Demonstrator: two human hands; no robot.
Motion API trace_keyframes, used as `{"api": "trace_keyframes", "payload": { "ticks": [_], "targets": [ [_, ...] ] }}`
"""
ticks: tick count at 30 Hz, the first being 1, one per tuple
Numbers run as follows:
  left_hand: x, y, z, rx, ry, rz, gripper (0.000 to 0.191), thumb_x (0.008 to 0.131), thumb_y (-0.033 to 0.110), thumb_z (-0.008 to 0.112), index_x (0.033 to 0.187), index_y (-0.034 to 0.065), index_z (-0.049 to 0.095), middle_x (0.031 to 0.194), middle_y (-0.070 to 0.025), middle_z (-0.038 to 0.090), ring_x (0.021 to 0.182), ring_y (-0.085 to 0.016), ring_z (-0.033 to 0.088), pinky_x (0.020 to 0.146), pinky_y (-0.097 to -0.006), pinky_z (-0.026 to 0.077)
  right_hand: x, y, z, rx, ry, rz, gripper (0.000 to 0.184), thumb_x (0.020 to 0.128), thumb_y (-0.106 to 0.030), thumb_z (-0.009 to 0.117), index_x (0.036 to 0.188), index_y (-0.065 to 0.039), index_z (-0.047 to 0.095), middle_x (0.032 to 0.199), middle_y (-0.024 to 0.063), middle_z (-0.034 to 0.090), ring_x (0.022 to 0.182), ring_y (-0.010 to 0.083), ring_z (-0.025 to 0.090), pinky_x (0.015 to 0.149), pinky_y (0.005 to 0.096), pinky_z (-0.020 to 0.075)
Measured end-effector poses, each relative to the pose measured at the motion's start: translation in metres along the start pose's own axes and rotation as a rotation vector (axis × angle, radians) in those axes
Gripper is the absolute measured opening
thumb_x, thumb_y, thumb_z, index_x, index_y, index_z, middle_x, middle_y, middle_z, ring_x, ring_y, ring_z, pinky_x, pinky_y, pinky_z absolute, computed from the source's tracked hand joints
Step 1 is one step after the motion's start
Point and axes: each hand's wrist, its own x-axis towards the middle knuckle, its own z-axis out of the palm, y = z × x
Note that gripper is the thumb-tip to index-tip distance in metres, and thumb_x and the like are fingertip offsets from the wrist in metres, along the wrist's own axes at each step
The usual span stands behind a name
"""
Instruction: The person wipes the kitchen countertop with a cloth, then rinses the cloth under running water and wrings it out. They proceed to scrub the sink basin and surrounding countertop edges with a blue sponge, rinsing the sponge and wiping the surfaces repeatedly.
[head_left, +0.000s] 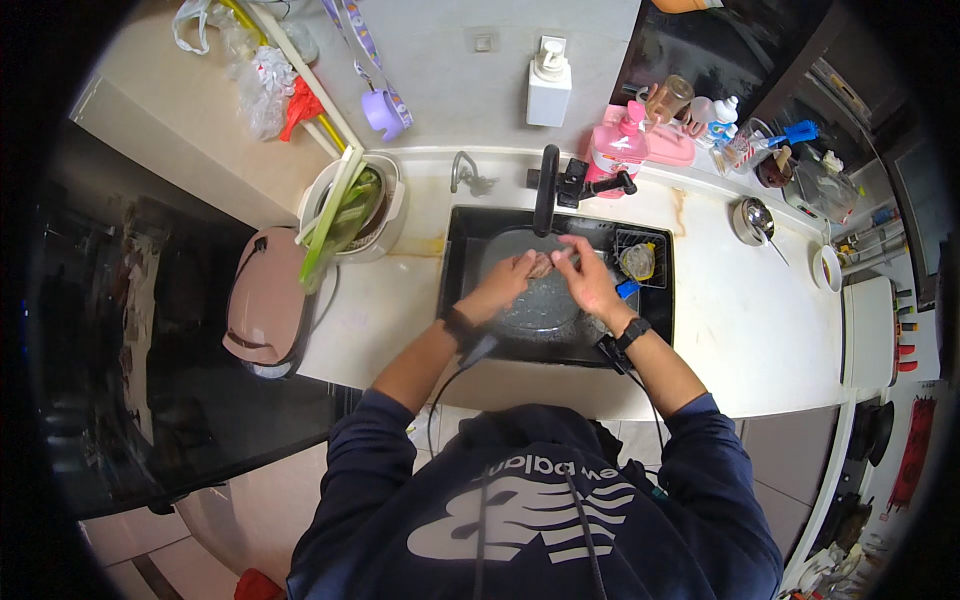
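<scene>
Over the black sink (555, 354), my left hand (501, 283) grips a small brownish lump (540, 265), which may be a piece of food; blur keeps me from naming it. My right hand (589, 277) is at the lump's right side, thumb and fingertips close together. Whether those fingertips pinch part of it is unclear. Below both hands, a greyish basin (536, 319) that seems to hold water sits in the sink. The black faucet (549, 187) reaches out just beyond my fingers.
A wire caddy (652, 251) holds a round scrubber (637, 261) at the sink's right. Left stand a white bin (397, 199) with green scallion-like stalks (319, 255) and a pink appliance (274, 292). Behind are a pink pump bottle (619, 150) and a wall dispenser (550, 90); cables hang from my wrists.
</scene>
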Motion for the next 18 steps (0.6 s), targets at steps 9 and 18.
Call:
{"api": "trace_keyframes", "payload": {
  "ticks": [9,18],
  "targets": [
    [-0.013,0.024,-0.003,-0.587,-0.516,-0.437,0.050,0.111,0.062,0.034,0.091,0.0213,0.055,0.064,0.0101,0.034,0.047,-0.003,0.028,0.039,-0.0206,0.020,-0.007,-0.025,-0.022,-0.719,-0.067,-0.896,0.066,0.091,-0.043,0.074,0.146,-0.012,0.057,0.132,0.0143,0.061,0.108,0.0336,0.061,0.094,0.0451,0.0505],
    [-0.016,0.046,0.002,-0.385,-0.512,-0.366,0.049,0.112,0.051,0.032,0.082,0.0173,0.052,0.058,0.0087,0.034,0.043,-0.003,0.026,0.037,-0.0233,0.020,0.013,-0.021,-0.031,-0.805,-0.005,-1.042,0.036,0.087,-0.041,0.076,0.100,-0.009,0.068,0.091,0.0077,0.061,0.090,0.0289,0.060,0.082,0.0412,0.0489]
  ]
}}
